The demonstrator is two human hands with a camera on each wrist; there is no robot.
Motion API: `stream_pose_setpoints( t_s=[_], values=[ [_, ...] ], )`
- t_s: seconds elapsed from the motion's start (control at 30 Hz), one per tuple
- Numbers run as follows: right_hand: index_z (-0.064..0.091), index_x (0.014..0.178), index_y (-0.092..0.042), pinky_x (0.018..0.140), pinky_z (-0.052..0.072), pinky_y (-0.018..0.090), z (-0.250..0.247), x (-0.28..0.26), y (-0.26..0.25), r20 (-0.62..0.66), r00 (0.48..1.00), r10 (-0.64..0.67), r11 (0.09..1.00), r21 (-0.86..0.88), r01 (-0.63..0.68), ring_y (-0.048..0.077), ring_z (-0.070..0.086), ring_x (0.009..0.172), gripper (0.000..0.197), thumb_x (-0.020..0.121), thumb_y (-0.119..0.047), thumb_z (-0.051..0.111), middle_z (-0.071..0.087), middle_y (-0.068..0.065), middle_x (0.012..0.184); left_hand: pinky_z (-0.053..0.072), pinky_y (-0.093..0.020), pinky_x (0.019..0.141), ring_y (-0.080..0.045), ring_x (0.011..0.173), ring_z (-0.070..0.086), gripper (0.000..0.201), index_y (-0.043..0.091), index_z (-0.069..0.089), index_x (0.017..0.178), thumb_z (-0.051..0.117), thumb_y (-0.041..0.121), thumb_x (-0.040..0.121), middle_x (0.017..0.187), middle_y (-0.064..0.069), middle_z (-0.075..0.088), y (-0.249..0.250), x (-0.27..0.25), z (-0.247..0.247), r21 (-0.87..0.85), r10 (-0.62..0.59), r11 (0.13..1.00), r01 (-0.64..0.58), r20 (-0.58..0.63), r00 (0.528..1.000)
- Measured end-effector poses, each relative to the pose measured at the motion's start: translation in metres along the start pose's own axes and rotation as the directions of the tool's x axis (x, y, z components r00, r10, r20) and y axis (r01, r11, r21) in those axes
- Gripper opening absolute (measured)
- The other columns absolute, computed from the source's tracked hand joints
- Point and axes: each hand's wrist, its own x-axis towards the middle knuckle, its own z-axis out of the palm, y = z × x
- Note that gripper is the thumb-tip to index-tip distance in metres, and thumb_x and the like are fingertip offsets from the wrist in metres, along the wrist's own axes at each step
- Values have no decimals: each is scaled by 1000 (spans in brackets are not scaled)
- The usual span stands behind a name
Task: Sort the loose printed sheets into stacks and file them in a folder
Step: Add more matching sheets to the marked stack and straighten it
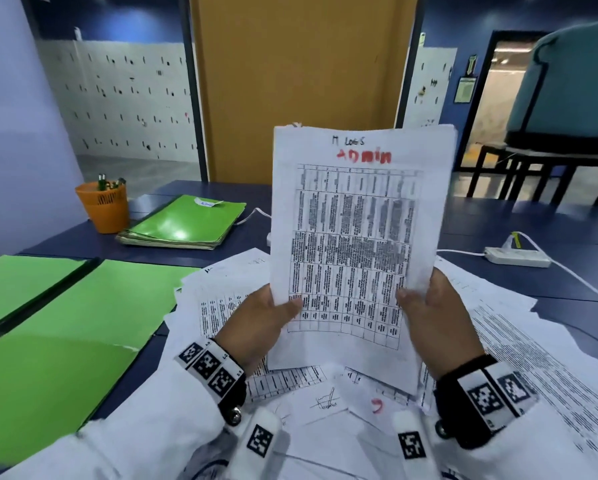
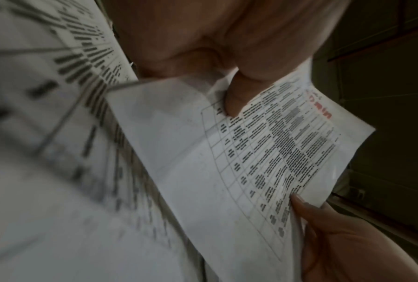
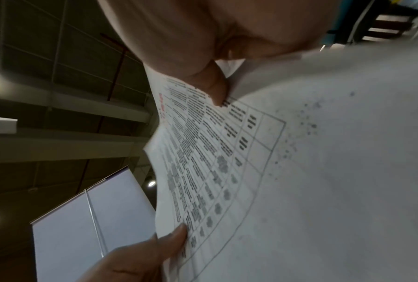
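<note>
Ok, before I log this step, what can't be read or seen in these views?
- Table text on the held stack: blurred in every view; only the red "ADMIN" heading reads.
- Sheet count in the stack: only the top sheet faces the head view.
- Label on the closed green folders: too small.
- Left hand and right hand fingers: behind the stack.

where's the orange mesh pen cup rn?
Head view, far left on the dark blue table: the orange mesh pen cup stands just left of the closed green folder stack.

Blue walls (image 1: 436,26), orange panel (image 1: 301,81) (centre), teal chair (image 1: 567,88), white lockers (image 1: 117,98)
</note>
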Motion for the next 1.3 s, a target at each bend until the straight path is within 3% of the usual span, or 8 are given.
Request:
stream_pose_setpoints(
  t_s=[0.23, 0.37, 0.43, 0.53, 0.7, 0.9, 1.07, 1.3],
  values=[
    [55, 101, -19, 72, 54, 38, -31, 45, -14, 216, 972, 95, 990, 84, -115, 25, 70, 80, 9, 96, -22, 62, 72, 4, 94, 49, -66, 100, -42, 113, 68, 41, 29, 70, 110, 77, 49, 74, 116, -13, 75, -11, 19, -21, -49, 30, 998, -37, -136, 990],
    [59, 92, -12, 57, 37, 24, -83, 84, 16, 134, 922, 362, 904, -291, -313, 23, 58, 68, 13, 96, -25, 59, 63, 9, 86, 52, -62, 98, -40, 108, 71, 44, 26, 70, 109, 82, 44, 70, 114, -13, 76, -29, 29, -37, -130, -49, 991, 20, -224, 973],
    [62, 85, -12, 56, 38, 22, -107, 90, 42, 103, 866, 490, 627, -731, -268, 19, 55, 69, 26, 94, -36, 62, 61, 7, 85, 56, -54, 95, -33, 102, 73, 43, 26, 71, 106, 78, 38, 65, 105, -8, 78, -30, 30, -40, -102, -78, 993, 56, -228, 970],
    [56, 132, -10, 107, 38, 30, -133, 88, 81, 10, 839, 544, 207, -971, -123, 21, 50, 127, 79, 76, -65, 67, 52, 11, 142, 56, -56, 96, -36, 102, 71, 38, 17, 67, 115, 78, 23, 79, 110, -16, 73, -34, 35, -42, 18, -175, 983, 182, -184, 967],
    [34, 151, -17, 111, 33, 27, -142, 71, 93, -4, 859, 512, 301, -936, -183, 20, 39, 138, 111, 61, -65, 81, 39, 2, 152, 52, -45, 82, -35, 82, 62, 25, -5, 59, 119, 63, -1, 95, 102, -29, 66, -44, 41, -46, -88, -250, 967, 239, -146, 957],
    [60, 127, -10, 86, 47, 21, -136, 74, 88, -39, 825, 564, 168, -973, -161, 16, 58, 111, 63, 85, -57, 66, 60, 1, 122, 55, -62, 74, -34, 79, 68, 32, 15, 64, 128, 59, 3, 100, 103, -14, 74, -34, 35, -38, -374, -131, 926, 56, -181, 975],
    [65, 112, -16, 87, 46, 26, -151, 92, 82, -14, 896, 444, 157, -983, -94, 25, 59, 117, 36, 82, -34, 73, 63, 6, 121, 60, -35, 60, -24, 97, 71, 39, 12, 56, 139, 56, -1, 102, 125, -8, 70, -24, 34, -32, -544, -126, 838, -35, -256, 958],
    [62, 89, -3, 71, 44, 38, -216, 122, 0, -43, 999, -4, 336, -941, -40, 31, 52, 73, 17, 83, -14, 73, 57, 14, 76, 59, -45, 85, -26, 109, 72, 42, 20, 55, 141, 51, 1, 104, 125, -4, 73, -20, 37, -36, -660, -177, 749, -62, -289, 941]
  ],
)
